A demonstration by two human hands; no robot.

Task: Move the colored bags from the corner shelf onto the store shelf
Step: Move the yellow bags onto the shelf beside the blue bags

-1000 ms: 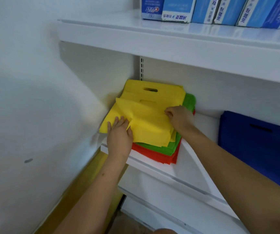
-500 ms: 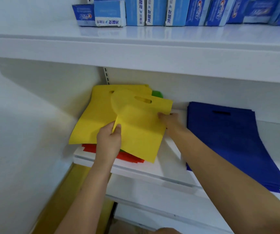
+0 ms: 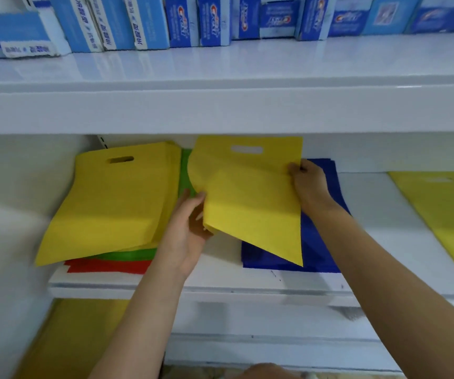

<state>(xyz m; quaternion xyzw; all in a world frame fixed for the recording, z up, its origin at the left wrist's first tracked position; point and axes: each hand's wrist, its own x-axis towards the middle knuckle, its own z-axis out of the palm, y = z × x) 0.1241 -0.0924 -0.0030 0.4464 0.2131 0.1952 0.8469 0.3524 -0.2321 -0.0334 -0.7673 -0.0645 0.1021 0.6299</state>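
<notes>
A stack of flat bags lies in the left corner of the white shelf point(image 3: 220, 280): yellow bags point(image 3: 116, 198) on top, green bags point(image 3: 127, 254) under them, red bags point(image 3: 105, 265) at the bottom. One yellow bag point(image 3: 250, 198) with a cut-out handle is lifted clear of the stack. My left hand point(image 3: 187, 231) grips its lower left edge. My right hand point(image 3: 308, 181) pinches its right edge. The bag hangs over a pile of blue bags point(image 3: 319, 250).
Another yellow bag point(image 3: 444, 214) lies at the far right of the same shelf. Blue and white boxes point(image 3: 182, 23) line the shelf above. A white wall closes off the left side. A lower shelf sits below.
Both hands have carried the single yellow bag to the right, off the corner stack and over the blue bags. The view has swung right, showing the far yellow bag.
</notes>
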